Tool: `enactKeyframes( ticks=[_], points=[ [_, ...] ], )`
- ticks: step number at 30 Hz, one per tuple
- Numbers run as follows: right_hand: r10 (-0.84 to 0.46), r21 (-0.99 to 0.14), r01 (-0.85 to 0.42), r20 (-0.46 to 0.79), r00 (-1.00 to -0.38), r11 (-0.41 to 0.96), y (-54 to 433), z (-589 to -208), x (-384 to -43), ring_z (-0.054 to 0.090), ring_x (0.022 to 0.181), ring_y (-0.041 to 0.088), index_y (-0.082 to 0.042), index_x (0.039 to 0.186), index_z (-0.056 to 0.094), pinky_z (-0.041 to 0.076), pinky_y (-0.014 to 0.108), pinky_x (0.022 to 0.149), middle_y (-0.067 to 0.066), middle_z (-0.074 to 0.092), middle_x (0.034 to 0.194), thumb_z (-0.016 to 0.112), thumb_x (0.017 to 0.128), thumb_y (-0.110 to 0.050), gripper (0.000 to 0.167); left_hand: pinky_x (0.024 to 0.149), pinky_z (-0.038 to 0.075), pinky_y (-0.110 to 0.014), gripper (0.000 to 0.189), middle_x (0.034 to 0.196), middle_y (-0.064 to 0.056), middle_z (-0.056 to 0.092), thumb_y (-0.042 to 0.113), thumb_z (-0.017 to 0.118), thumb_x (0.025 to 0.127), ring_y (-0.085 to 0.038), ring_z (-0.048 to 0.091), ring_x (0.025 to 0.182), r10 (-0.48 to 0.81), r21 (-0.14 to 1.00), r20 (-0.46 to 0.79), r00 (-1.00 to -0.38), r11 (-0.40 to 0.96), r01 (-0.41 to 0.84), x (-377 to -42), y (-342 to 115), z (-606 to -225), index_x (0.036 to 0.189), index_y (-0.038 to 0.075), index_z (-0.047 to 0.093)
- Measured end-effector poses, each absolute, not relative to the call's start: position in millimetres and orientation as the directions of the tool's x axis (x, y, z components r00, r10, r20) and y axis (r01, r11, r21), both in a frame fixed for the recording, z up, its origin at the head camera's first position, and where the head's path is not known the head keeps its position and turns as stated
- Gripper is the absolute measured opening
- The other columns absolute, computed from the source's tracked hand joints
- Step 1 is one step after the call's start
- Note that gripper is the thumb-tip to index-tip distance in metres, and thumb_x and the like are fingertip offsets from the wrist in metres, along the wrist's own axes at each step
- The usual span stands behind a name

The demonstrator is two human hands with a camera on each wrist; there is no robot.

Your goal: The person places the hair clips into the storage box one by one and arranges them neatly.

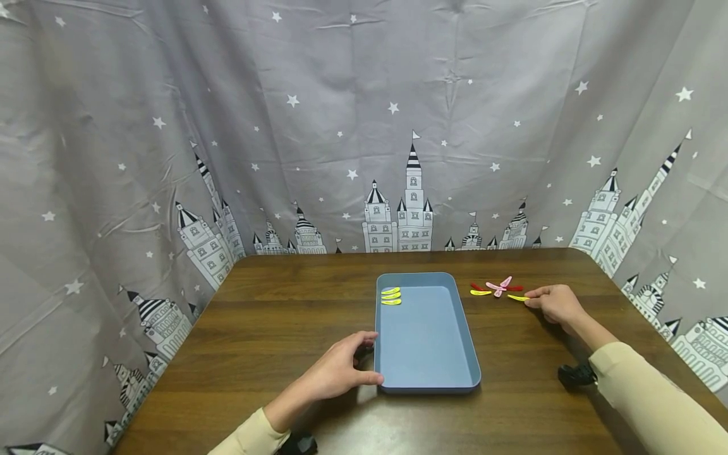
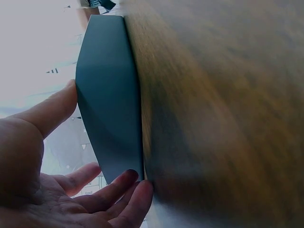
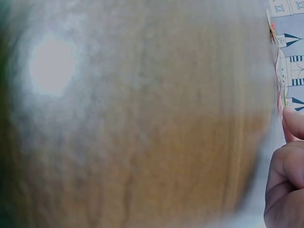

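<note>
My right hand (image 1: 557, 304) pinches the end of a yellow snap hair clip (image 1: 517, 297) low over the table's right side. Just left of it lie a second yellow clip (image 1: 480, 292), red clips (image 1: 514, 288) and crossed pink clips (image 1: 500, 287). Three more yellow hair clips (image 1: 390, 296) lie in a column in the far left corner of a blue-grey tray (image 1: 428, 390). With fingers spread, my left hand (image 1: 338, 368) touches the tray's left side. The left wrist view shows its thumb (image 2: 61, 104) at the rim and its fingertips against the outer wall.
Everything stands on a brown wooden table (image 1: 296, 297). Behind and beside it hangs a grey curtain (image 1: 318, 126) printed with castles and stars. Dark wrist devices sit by both cuffs, the right one (image 1: 576, 375) close above the tabletop.
</note>
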State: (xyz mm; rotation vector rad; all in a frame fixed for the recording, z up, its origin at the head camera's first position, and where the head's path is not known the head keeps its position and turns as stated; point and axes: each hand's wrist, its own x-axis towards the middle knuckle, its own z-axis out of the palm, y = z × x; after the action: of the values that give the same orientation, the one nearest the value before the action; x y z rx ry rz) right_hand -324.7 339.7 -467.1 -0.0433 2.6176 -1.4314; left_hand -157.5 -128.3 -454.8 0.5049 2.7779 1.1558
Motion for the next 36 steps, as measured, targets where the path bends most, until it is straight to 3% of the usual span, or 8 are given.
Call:
enactKeyframes(
  ticks=[22,36],
  points=[
    [-0.152,-0.865,-0.002,-0.086,-0.985,0.502,319,-443,-324,0.028,0.038,0.001,0.015,0.12,0.063,0.029,0.021,0.037,-0.016,0.034,0.045,0.068,0.093,-0.011,0.038,0.102,0.047,-0.049,0.082,0.134,-0.008,0.062,0.044,0.084,0.079,-0.026,0.056,0.126,0.335,0.698,0.043,-0.941,0.664,0.268,-157,-129,-455,0.145,0.009,0.05],
    [-0.177,-0.822,-0.04,-0.074,-0.981,0.569,298,-421,-326,0.03,0.042,0.004,0.009,0.118,0.068,0.031,0.022,0.038,-0.013,0.037,0.054,0.066,0.094,-0.015,0.034,0.104,0.047,-0.048,0.082,0.136,-0.006,0.062,0.046,0.084,0.079,-0.024,0.056,0.128,0.335,0.698,0.027,-0.942,0.668,0.258,-157,-129,-455,0.145,0.011,0.05]
  ],
)
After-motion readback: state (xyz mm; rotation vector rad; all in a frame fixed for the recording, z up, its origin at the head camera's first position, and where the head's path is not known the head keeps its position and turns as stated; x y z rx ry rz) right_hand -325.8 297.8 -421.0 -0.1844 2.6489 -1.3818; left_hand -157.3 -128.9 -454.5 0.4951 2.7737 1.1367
